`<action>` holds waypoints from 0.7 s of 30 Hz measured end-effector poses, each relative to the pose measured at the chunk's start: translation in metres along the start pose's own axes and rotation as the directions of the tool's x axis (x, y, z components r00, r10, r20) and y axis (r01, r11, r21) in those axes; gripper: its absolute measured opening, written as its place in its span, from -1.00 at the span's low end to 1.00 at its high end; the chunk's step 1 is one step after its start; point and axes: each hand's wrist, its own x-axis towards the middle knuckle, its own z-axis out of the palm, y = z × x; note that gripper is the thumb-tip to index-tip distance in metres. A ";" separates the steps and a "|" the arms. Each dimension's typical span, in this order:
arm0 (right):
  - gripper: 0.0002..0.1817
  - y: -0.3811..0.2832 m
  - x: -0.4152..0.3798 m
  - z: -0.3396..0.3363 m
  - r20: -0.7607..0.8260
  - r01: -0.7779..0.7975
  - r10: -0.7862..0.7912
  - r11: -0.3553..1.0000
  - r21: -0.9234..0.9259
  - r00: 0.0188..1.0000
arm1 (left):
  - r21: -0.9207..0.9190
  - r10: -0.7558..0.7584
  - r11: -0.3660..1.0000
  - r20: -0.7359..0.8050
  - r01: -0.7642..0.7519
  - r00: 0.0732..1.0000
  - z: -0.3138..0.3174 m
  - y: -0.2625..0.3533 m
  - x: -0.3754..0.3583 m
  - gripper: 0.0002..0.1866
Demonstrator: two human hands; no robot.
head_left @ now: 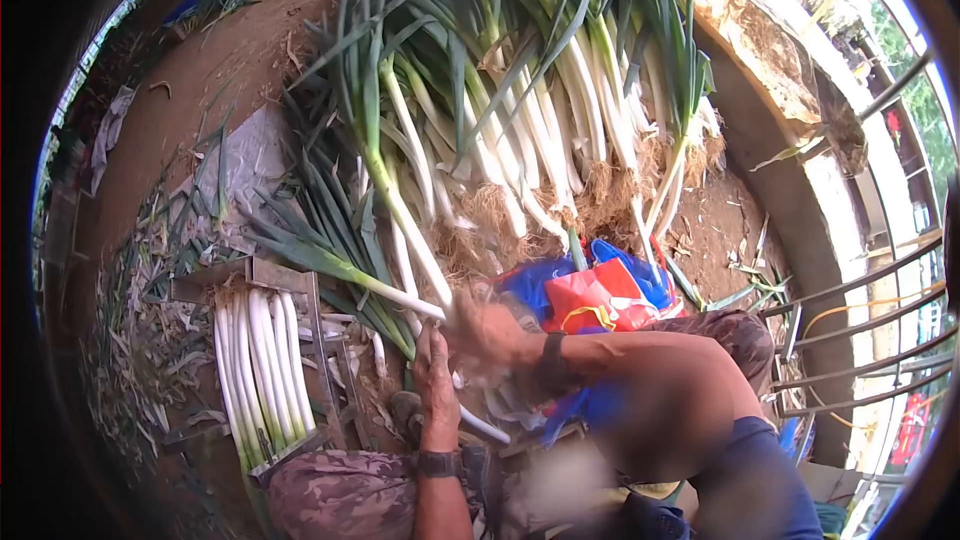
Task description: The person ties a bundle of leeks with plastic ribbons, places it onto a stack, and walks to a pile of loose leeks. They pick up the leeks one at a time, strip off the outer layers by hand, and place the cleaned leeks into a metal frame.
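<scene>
A leek (392, 295) with a white stalk and dark green leaves lies slantwise in front of me, its leaves pointing to the upper left. At its lower white end is my left hand (437, 390), its fingers closed against the stalk. My right hand (488, 330) is smeared by motion just beside that end, so its fingers and anything in them cannot be made out. Another leek (415, 230) runs down steeply from the pile to the right hand. One white stalk (485, 425) lies below the hands.
A large pile of leeks (540, 130) with rooty ends fills the far side. Several trimmed stalks (260, 370) rest in a metal frame (318, 340) at left. Red and blue plastic bags (610, 290) lie to the right. Leaf scraps cover the ground; metal bars (870, 315) stand at right.
</scene>
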 end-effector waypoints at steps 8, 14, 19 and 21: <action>-0.68 0.024 0.059 -0.104 0.275 -0.344 0.295 0.926 0.154 0.915 | -0.327 -0.487 0.822 0.022 0.467 0.873 -0.033 -0.031 -0.001 -0.53; -0.76 0.121 0.100 -0.148 -0.539 -0.499 0.335 0.845 -0.190 0.772 | -0.022 -0.273 0.960 0.124 0.278 0.954 -0.054 -0.057 0.003 -0.50; -0.59 0.138 0.127 -0.124 -0.600 -0.596 0.432 0.798 -0.093 0.673 | -0.030 -0.069 0.997 0.073 0.071 0.995 -0.060 -0.093 0.001 -0.47; -0.44 0.149 0.127 -0.135 -0.566 -0.533 0.423 0.845 -0.035 0.708 | -0.152 -0.263 0.954 -0.004 0.259 0.965 -0.043 -0.057 -0.009 -0.46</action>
